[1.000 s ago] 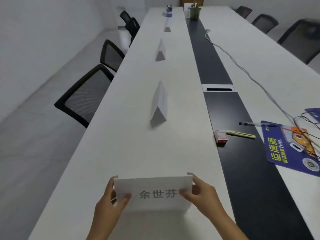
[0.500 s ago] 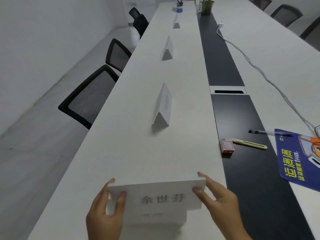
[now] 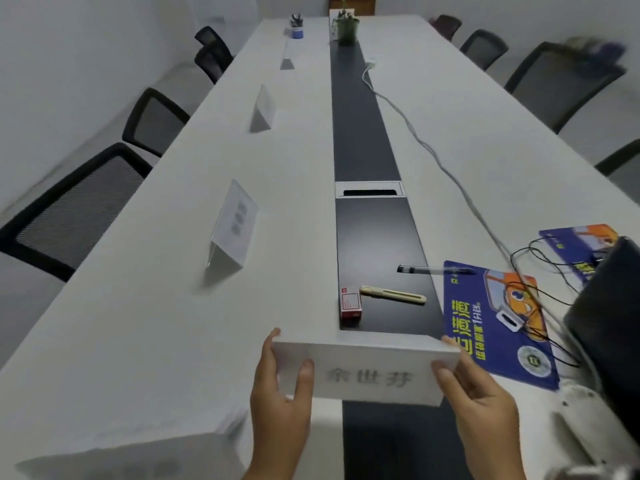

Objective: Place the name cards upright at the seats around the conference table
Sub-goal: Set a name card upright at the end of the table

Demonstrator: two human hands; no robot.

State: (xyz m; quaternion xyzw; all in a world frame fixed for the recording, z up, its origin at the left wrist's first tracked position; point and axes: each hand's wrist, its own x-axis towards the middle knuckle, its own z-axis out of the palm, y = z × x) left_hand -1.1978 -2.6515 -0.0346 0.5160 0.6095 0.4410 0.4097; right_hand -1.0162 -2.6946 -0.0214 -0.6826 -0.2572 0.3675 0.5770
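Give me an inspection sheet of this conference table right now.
Surface: white conference table with a black centre strip and a cable hatch.
Job's things: three name cards stand upright along the left side, nearest; one more name card is in hand.
Clutter: red box, utility knife, pen, blue leaflet, pen cup, potted plant.
Hands: left hand and right hand grip the card's ends.
Cables: white cable, black wires.
Surroundings: mesh chairs on both sides.

Second name card (image 3: 131, 455): bottom frame edge cutting it off, print blurring. Far name card (image 3: 287, 58): lettering showing too small.
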